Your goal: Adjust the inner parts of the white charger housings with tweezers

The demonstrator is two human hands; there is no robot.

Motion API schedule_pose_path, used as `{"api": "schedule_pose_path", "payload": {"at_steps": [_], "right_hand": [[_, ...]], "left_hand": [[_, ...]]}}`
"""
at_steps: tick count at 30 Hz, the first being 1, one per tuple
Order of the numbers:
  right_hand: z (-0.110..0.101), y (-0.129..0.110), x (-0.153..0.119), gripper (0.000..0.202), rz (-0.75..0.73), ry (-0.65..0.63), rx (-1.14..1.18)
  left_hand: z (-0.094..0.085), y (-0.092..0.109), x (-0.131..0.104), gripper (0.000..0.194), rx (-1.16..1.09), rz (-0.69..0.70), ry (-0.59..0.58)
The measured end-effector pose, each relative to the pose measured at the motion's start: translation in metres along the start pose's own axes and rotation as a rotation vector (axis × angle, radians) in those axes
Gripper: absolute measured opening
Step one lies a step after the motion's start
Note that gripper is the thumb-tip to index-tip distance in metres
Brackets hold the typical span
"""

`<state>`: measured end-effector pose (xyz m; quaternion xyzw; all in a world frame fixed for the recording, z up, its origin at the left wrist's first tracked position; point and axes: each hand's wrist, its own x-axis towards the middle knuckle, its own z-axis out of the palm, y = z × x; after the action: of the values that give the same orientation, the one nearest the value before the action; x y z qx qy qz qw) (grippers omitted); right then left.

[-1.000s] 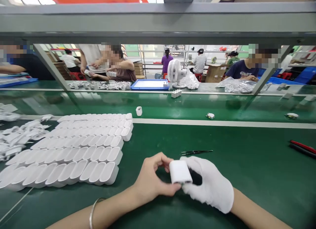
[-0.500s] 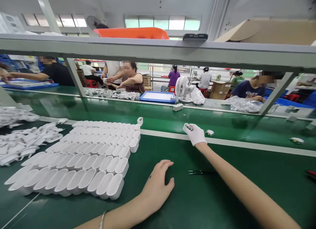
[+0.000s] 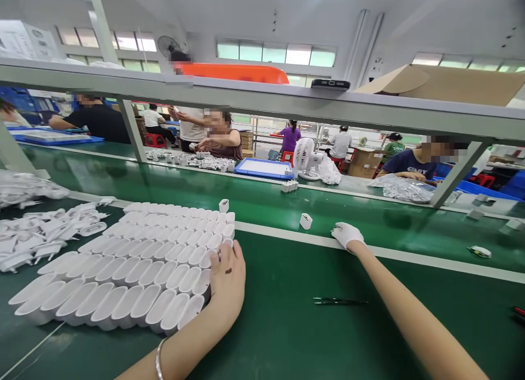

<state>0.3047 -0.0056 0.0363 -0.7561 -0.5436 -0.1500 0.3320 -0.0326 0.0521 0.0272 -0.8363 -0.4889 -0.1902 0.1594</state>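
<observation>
My bare left hand (image 3: 227, 281) is at the right end of several rows of white oval plastic housings (image 3: 135, 259), open side up. Its fingers curl around a housing at the end of a row, and the thumb is hidden. In a white glove, my right hand (image 3: 348, 236) rests on the green surface beyond the pale line, its fingers closed over a small circuit board (image 3: 334, 227) that is mostly covered. Left of it stands a white housing (image 3: 305, 221) with something inside. Another filled housing (image 3: 223, 205) stands behind the rows.
Black tweezers (image 3: 340, 301) lie on the green belt (image 3: 283, 325). Loose white plastic parts (image 3: 49, 232) are heaped at the left. Another small board (image 3: 479, 252) lies far right. A shelf rail (image 3: 262, 98) crosses above, with people and a white fan (image 3: 304, 157) beyond.
My right hand has set down the housing it held and moved right onto the small board. My left hand has moved left and forward to the rows of housings. The view has tilted up slightly.
</observation>
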Motion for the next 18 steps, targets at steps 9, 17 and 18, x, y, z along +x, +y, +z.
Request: {"api": "schedule_pose_path", "payload": {"at_steps": [9, 17, 18], "right_hand": [[-0.024, -0.104, -0.109, 0.012, 0.095, -0.383, 0.507], [-0.025, -0.093, -0.142, 0.008, 0.300, -0.405, 0.551], [-0.024, -0.085, -0.138, 0.009, 0.322, -0.395, 0.514]], "left_hand": [[-0.028, 0.022, -0.014, 0.067, -0.013, 0.148, -0.125], [0.012, 0.036, -0.025, 0.070, -0.716, -0.039, -0.295], [0.018, 0.035, -0.023, 0.069, -0.850, -0.091, -0.387]]}}
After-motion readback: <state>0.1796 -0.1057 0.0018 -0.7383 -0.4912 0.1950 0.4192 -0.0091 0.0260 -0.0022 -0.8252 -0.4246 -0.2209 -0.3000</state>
